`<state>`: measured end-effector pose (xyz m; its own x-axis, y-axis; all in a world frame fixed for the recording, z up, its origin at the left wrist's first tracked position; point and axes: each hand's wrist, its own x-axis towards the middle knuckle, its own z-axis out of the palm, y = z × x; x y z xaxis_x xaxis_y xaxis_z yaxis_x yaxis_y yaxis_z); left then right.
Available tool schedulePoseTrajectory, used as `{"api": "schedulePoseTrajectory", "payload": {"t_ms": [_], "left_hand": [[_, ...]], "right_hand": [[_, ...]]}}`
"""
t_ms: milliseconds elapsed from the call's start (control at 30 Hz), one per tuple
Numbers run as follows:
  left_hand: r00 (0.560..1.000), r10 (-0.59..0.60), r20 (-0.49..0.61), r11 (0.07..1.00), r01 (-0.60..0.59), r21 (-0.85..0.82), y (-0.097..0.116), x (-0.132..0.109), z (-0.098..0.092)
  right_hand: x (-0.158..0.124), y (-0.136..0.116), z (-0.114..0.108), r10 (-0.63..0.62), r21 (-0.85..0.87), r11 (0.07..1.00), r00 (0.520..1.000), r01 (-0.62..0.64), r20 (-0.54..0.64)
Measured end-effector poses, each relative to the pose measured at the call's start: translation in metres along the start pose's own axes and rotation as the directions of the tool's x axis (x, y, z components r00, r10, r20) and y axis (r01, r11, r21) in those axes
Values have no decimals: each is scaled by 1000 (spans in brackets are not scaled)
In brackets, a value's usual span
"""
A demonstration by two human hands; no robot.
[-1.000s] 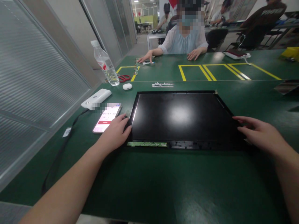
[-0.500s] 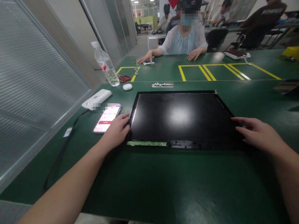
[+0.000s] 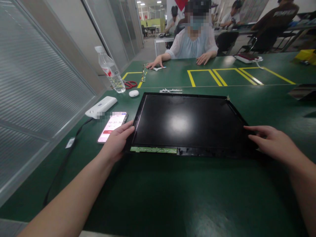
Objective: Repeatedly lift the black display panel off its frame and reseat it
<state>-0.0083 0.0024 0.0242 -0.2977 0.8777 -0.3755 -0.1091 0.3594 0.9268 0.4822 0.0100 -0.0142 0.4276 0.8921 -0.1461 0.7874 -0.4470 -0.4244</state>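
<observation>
A large black display panel (image 3: pixel 182 121) lies on the green table (image 3: pixel 158 197) in front of me, with a green circuit strip (image 3: pixel 153 149) along its near edge. My left hand (image 3: pixel 115 142) is closed on the panel's near left corner, which sits slightly raised off the table. My right hand (image 3: pixel 273 143) rests on the panel's right edge with its fingers stretched out flat.
Left of the panel lie a lit phone (image 3: pixel 112 122), a white power bank (image 3: pixel 101 106) with a black cable, a white earbud case (image 3: pixel 133 93), red scissors (image 3: pixel 130 84) and a water bottle (image 3: pixel 110 69). A person (image 3: pixel 194 42) sits across the table, hands on it. Yellow tape boxes (image 3: pixel 222 75) mark the far side.
My left hand has closed on the near left corner and tipped that side of the panel up; the panel has shifted slightly left. My right hand has stayed on the right edge.
</observation>
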Motion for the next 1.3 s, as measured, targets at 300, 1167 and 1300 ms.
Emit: {"api": "schedulePoseTrajectory", "payload": {"t_ms": [300, 1167, 1300], "left_hand": [[998, -62, -25, 986, 57, -159, 7, -7, 8], [985, -120, 127, 975, 142, -174, 4, -7, 7], [992, -83, 99, 986, 96, -135, 5, -8, 6]], "right_hand": [[8, 13, 3, -79, -2, 997, 997, 79, -21], [7, 14, 4, -114, -32, 993, 992, 112, -47], [9, 19, 5, -184, 0, 983, 981, 184, -59]]}}
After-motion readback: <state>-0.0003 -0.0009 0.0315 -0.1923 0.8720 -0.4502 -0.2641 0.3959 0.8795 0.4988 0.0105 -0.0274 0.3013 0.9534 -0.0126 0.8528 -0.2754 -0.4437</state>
